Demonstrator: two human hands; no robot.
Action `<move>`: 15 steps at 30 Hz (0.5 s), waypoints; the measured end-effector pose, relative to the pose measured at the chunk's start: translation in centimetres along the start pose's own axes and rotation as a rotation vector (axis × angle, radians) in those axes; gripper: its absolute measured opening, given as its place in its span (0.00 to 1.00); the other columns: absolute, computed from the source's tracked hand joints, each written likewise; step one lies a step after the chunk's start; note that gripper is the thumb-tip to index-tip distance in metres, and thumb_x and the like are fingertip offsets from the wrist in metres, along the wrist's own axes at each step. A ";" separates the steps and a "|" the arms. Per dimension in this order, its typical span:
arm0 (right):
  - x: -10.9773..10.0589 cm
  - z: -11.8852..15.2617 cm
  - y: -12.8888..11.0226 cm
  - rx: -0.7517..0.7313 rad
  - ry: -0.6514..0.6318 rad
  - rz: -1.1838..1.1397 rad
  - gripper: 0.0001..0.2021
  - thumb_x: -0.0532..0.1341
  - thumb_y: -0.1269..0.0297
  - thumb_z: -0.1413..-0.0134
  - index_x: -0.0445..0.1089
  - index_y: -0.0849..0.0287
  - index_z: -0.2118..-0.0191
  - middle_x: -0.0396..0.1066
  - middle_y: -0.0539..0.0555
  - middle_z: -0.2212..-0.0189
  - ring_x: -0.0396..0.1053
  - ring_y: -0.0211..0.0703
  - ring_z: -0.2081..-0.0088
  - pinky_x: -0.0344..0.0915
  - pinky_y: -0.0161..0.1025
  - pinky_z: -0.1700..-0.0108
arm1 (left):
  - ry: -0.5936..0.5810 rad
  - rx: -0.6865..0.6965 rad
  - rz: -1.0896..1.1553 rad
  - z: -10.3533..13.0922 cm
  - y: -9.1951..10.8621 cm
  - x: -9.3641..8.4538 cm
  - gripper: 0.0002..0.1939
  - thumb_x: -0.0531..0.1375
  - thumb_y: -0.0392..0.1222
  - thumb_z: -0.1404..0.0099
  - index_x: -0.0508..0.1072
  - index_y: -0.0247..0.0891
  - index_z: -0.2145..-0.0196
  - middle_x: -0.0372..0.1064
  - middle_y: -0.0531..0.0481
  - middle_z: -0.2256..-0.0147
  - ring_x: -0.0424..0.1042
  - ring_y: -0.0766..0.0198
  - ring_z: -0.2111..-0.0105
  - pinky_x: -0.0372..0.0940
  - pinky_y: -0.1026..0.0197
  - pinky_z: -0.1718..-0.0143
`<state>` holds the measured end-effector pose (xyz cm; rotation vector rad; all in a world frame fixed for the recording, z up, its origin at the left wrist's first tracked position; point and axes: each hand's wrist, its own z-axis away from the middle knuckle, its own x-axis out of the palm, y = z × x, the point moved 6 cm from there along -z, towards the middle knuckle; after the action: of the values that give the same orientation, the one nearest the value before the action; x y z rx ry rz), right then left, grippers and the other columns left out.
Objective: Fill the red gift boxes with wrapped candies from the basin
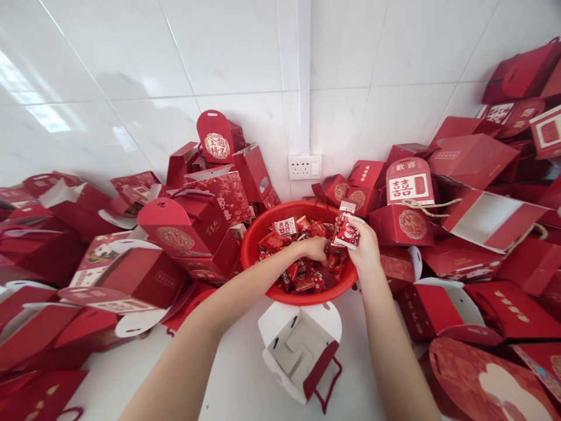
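While the left hand (316,250) dips into the red basin (300,299), fingers curled, can't tell if gripping, the right hand (366,237) sits at its right rim, fingers clamped on printed red-and-white packets (347,234), glossy red wrapped pieces (303,283) heaped inside the basin.

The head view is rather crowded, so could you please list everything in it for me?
basin: one, red, centre
loose packets: many, mostly red, in the basin
held packets: at least two, red and white, in the right hand
open box: one, red with pale inside, in front of the basin
other boxes: many, mostly red, piled left and right
rope: beige, among the right-hand boxes, count unclear
table: one, white, underneath
wall: one, white tiles, behind
socket: one, white, on the wall
conduit: one, white, above the socket
left hand: one, bare, in the basin
right hand: one, bare, at the basin's right
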<state>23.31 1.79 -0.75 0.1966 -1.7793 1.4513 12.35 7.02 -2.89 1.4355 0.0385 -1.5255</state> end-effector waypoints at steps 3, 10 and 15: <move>0.0 0.0 0.1 0.011 -0.008 -0.006 0.08 0.70 0.67 0.65 0.76 0.58 0.72 0.77 0.47 0.76 0.74 0.37 0.75 0.70 0.33 0.72 | 0.002 -0.029 0.093 0.1 -0.3 -0.6 0.15 0.68 0.29 0.55 0.79 0.36 0.67 0.75 0.54 0.72 0.74 0.60 0.67 0.68 0.64 0.63; 0.1 0.0 0.2 0.028 0.002 -0.026 0.08 0.69 0.67 0.65 0.76 0.58 0.72 0.78 0.48 0.75 0.74 0.37 0.75 0.70 0.33 0.72 | -0.020 -0.176 0.323 0.6 -1.7 -2.1 0.12 0.61 0.46 0.35 0.78 0.36 0.70 0.75 0.52 0.71 0.64 0.70 0.78 0.65 0.66 0.73; 0.1 0.0 0.2 0.029 0.014 -0.029 0.08 0.69 0.67 0.65 0.76 0.58 0.72 0.78 0.47 0.76 0.74 0.37 0.75 0.70 0.33 0.72 | -0.068 -0.210 0.342 0.8 -1.9 -1.7 0.11 0.64 0.47 0.39 0.79 0.36 0.71 0.76 0.51 0.71 0.66 0.69 0.77 0.66 0.65 0.71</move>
<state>23.14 1.84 -0.84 0.2257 -1.7384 1.4548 10.19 8.53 -2.42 1.1558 -0.0814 -1.2477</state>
